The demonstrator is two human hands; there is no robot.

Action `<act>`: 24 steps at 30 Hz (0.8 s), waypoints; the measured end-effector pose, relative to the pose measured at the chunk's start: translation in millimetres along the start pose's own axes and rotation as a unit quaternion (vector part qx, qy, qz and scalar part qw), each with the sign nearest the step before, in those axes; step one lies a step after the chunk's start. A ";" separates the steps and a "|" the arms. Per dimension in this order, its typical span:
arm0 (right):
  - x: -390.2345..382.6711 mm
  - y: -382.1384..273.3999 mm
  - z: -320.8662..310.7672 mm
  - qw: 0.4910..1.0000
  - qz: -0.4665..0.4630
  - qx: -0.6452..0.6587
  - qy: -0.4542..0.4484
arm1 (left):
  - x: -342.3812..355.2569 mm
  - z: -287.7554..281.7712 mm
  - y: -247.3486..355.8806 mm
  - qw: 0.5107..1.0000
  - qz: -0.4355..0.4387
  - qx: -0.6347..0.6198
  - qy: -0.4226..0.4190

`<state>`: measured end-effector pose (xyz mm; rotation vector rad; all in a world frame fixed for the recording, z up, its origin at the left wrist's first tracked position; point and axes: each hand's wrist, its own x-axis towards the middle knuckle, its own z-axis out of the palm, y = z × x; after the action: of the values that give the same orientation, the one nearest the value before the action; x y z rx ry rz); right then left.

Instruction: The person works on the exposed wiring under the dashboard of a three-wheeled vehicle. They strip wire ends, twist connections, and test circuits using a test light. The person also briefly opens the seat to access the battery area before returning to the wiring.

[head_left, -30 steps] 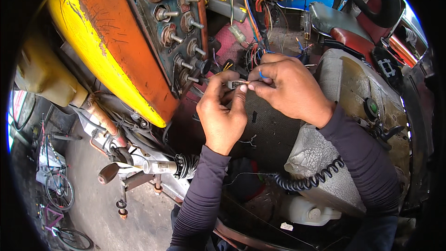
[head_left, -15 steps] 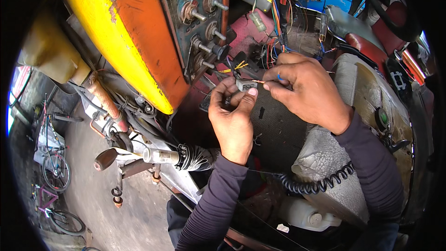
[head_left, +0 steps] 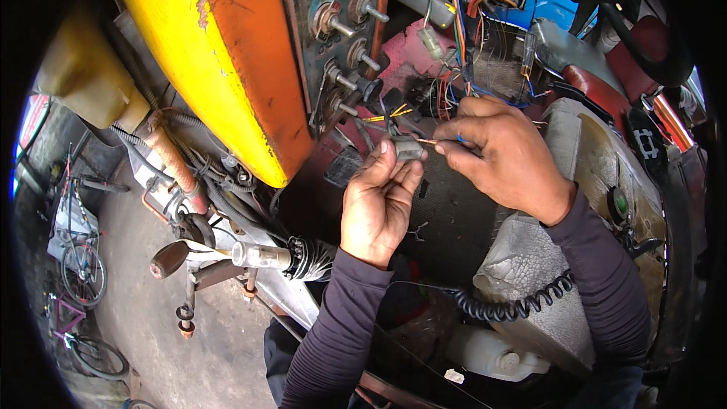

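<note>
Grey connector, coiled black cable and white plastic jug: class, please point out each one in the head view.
Grey connector (head_left: 410,151), head view: middle of its visible side.
Coiled black cable (head_left: 516,309), head view: a loop midway along the coil.
White plastic jug (head_left: 485,352), head view: its pale body.

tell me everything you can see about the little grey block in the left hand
The grey block is small and box-like, and looks like hard plastic. It lies roughly lengthwise across the view, pinched between the thumb and fingers of the left hand, which hide part of it. The copper-coloured end of a wire, held in the right hand, is close to its upper right; whether they touch is unclear. Its finer details are too small to tell.
</note>
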<state>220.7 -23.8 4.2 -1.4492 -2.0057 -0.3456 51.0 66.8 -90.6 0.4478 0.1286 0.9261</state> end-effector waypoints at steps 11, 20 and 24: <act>4.4 -8.0 0.0 1.000 0.010 -0.023 -0.010 | -0.5 11.3 -11.6 0.991 0.122 0.052 -0.035; 7.1 -12.1 4.8 1.000 0.008 -0.026 -0.006 | -7.7 17.1 -10.4 0.937 0.206 0.279 -0.032; 6.8 -15.1 3.6 0.999 0.024 -0.022 -0.014 | -6.8 20.1 -14.2 0.911 0.228 0.345 -0.005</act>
<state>204.2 -22.1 7.9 -1.5345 -1.9945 -0.3529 63.5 47.6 -79.1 1.1761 0.3576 1.3320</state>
